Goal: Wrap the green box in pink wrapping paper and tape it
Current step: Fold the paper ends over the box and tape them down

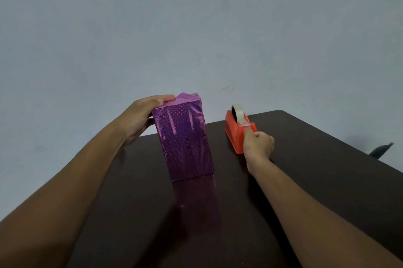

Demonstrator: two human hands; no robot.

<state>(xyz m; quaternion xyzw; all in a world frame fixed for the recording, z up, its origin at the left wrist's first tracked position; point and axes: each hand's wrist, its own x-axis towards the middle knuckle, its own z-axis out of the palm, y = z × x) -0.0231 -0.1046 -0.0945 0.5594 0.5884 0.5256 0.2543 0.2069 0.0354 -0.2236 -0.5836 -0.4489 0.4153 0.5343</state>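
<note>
I am pinching the tape end with my right hand [258, 145], fingers curled at the cutter of the orange tape dispenser [238, 131]. My left hand [139, 118] is pressing the folded pink wrapping paper [187, 98] onto the top of the box [183, 139], which is standing upright mid-table [316, 180], fully covered. I judge a steady pull, then a downward tear, is serving best. Both forearms are reaching forward, well apart.
</note>
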